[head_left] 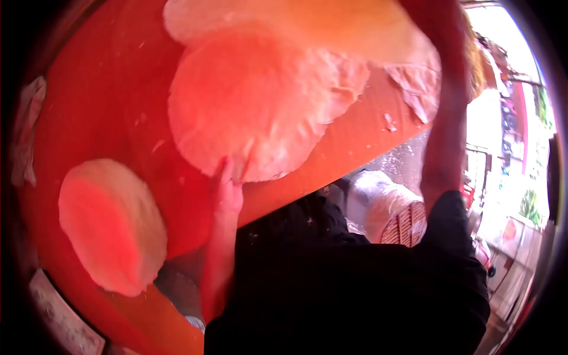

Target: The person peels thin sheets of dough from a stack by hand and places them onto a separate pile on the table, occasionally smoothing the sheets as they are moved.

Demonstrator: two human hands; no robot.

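Note:
A broad, thin round flatbread lies on the orange-red table, its right side wrinkled. My left hand is at its near edge, with the fingers closed on the rim. Another pale sheet of flatbread overlaps it at the top of the view. My right arm stretches up along the right side, and its hand is beyond the top edge. At the lower left lies a separate oval-looking flatbread, with a crease at its near end.
A thin wrinkled piece hangs near the table's right edge, with small crumbs beside it. Below the table stands a plastic-wrapped bundle by a brown slatted basket. A pale board is at the lower left.

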